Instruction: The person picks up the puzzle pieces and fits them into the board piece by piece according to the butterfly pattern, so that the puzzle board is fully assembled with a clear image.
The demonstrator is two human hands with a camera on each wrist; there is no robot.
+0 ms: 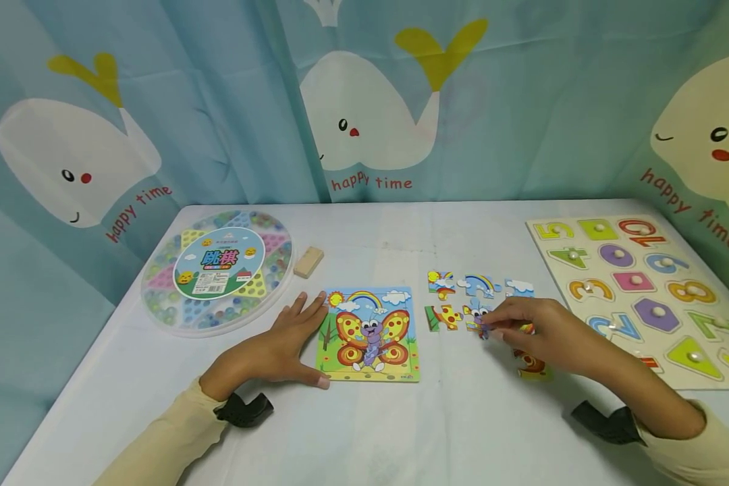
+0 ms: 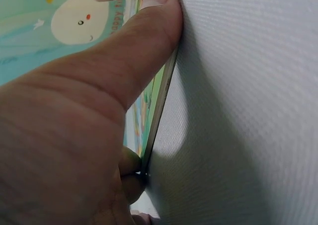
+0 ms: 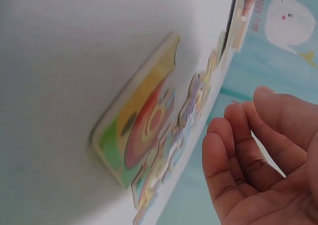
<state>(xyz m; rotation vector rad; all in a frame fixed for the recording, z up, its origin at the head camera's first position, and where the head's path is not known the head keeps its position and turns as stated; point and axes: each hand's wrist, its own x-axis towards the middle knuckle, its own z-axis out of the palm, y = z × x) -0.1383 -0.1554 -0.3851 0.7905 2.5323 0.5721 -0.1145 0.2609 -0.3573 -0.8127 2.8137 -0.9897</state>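
My left hand [image 1: 285, 341] rests with spread fingers along the left edge of the square butterfly puzzle board [image 1: 403, 364]. Its thumb [image 2: 149, 41] lies at the board's lower left corner, its fingertips by the upper left. My right hand [image 1: 541, 331] hovers over loose jigsaw pieces, its fingertips close over the purple butterfly-body piece [image 1: 475, 314]. In the right wrist view its fingers [image 3: 216, 155] are loosely bent, the thumb is near them, and nothing shows between. A corner piece [image 3: 144, 125] with a red wing lies on the table below; the hand partly covers other pieces.
Left of the board lie a round Chinese checkers set [image 1: 219, 263] of coloured marbles and a small wooden block [image 1: 308, 262]. A number-and-shape peg board [image 1: 555, 253] lies at the right, partly under the right forearm. A whale-print curtain [image 1: 231, 135] hangs behind the white-covered table [image 1: 364, 439].
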